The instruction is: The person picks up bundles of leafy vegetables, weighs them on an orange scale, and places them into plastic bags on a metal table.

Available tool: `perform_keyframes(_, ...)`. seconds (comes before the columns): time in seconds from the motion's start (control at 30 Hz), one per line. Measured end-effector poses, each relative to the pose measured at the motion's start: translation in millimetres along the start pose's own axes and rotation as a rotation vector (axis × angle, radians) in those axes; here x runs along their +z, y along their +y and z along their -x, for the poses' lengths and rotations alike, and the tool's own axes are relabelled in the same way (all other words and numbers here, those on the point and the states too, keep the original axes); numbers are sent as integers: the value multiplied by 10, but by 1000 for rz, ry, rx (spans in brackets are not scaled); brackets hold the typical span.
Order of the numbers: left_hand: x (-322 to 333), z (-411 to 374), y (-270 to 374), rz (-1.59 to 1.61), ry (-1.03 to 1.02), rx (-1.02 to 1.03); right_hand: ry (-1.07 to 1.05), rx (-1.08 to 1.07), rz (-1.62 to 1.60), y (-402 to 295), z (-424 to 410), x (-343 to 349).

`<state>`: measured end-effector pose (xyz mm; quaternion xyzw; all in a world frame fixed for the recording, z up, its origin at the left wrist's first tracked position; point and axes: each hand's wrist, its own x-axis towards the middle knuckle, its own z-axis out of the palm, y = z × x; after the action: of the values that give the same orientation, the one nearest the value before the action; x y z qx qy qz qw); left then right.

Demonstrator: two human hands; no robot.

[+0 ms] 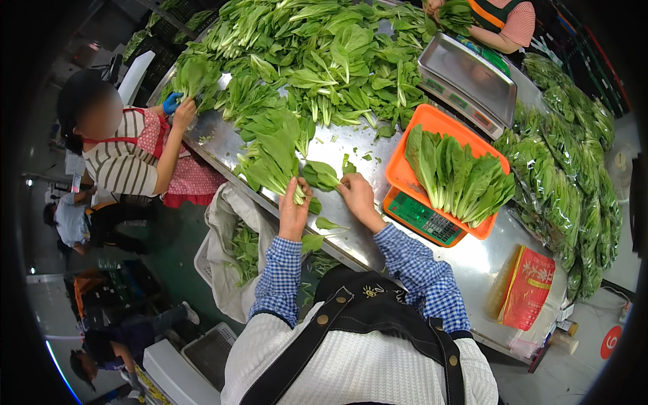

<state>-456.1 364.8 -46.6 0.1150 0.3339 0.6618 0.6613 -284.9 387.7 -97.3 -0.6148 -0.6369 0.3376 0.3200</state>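
Observation:
My left hand [293, 212] is closed around the pale stems of a bunch of leafy greens [271, 154], whose leaves fan away from me over the metal table. Between the thumb and fingers of my right hand [358, 195] is the stem end of a single green leaf [320, 174], lying just right of the bunch. Small leaf scraps [348, 164] are scattered beyond that hand. To its right, an orange plastic basket [397, 169] rests tilted on an orange digital scale [424, 217]. A row of trimmed greens [455, 174] lies in the basket.
A large heap of loose greens [324, 55] covers the far table. Behind the basket stands a steel-topped scale [468, 76]. Bagged greens [562, 177] are piled right, near a red-and-clear plastic packet [526, 288]. A lined bin [223, 238] stands below the table edge. Co-workers handle greens at left and far right.

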Motion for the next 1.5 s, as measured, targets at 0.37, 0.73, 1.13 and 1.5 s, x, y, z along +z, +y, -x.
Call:
perform_keyframes(0.37,304,91,-277,-177,-1,-109,51,167,-744,-328,198,-159)
perform_keyframes(0.73,162,5,-91,-164,-55,-152,152,-356,247,-20,299,50)
perform_keyframes(1.13,1131,150,-552,-540,-540,-149,415,-268,-104,-570,785,-1456)
perform_keyframes(1.5,1557,300,-1403,-454,-640,-414,396,-156,192,-178,329,-2167)
